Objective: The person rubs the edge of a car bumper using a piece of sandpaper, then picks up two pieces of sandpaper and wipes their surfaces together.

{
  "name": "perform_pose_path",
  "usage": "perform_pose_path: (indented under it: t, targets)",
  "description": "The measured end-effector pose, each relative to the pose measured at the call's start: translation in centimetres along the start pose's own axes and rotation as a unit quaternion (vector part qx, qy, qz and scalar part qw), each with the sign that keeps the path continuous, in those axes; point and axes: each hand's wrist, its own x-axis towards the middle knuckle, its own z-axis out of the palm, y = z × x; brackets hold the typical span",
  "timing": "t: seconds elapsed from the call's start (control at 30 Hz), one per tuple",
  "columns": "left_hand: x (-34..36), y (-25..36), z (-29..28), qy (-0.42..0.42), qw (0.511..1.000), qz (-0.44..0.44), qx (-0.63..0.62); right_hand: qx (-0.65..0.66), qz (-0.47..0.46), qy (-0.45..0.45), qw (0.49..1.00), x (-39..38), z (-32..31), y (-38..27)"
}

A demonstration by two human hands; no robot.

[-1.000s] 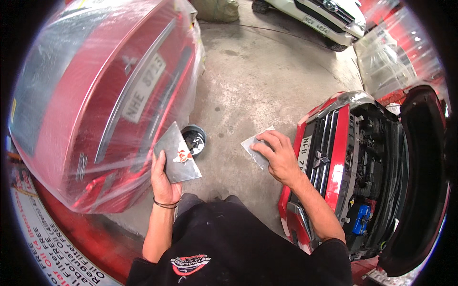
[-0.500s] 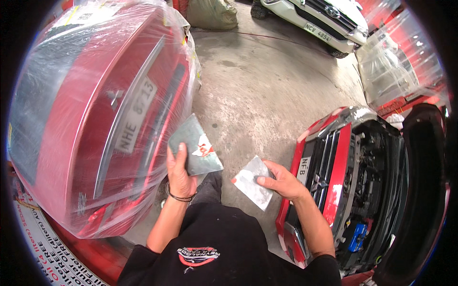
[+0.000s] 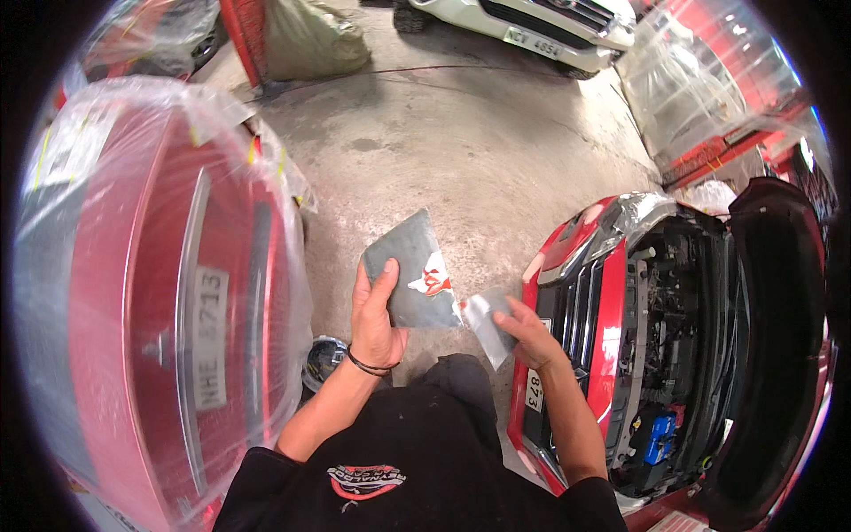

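My left hand [image 3: 377,315] grips a flat grey mixing plate [image 3: 403,266] by its near left part, thumb on top. A small smear of white and red putty [image 3: 433,277] lies toward the plate's right side. In my right hand [image 3: 527,337] is a thin, bare metal putty spreader [image 3: 486,330], pinched between thumb and fingers. Its upper left corner, with a spot of red, meets or nearly meets the plate's lower right corner; whether they touch I cannot tell. My right fingers under the spreader are partly hidden.
At the left stands a red car [image 3: 142,310] under clear plastic sheeting. A red car [image 3: 612,328] with its hood up is close on my right. A white vehicle [image 3: 532,27], a sack [image 3: 310,44] and a round container [image 3: 324,359] sit on the concrete floor [image 3: 425,151].
The view has turned, so the cars sit differently in it. My right hand has brought the spreader up to the plate's right corner; before, a gap lay between them.
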Motion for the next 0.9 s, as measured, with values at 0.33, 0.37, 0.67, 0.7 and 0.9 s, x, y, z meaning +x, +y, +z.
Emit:
perform_pose_path:
  t: [0.33, 0.37, 0.67, 0.7, 0.9]
  targets:
    - [14.3, -10.9, 8.9, -0.129, 0.890, 0.056, 0.434, -0.598, -0.412, 0.174, 0.665, 2.6, -10.1, -15.4]
    - [14.9, -11.9, 10.1, -0.139, 0.874, 0.064, 0.462, -0.601, -0.430, 0.168, 0.652, 3.3, -10.9, -16.3]
    - [22.6, -17.1, 16.5, -0.168, 0.798, 0.089, 0.572, -0.533, -0.425, 0.094, 0.726, 10.8, -17.2, -19.2]
    - [23.9, -17.4, 16.9, -0.159, 0.801, 0.080, 0.571, -0.533, -0.419, 0.088, 0.730, 11.8, -17.5, -19.6]
    - [34.7, -18.9, 18.5, -0.114, 0.825, 0.079, 0.548, -0.564, -0.383, 0.037, 0.731, 19.5, -20.5, -24.5]
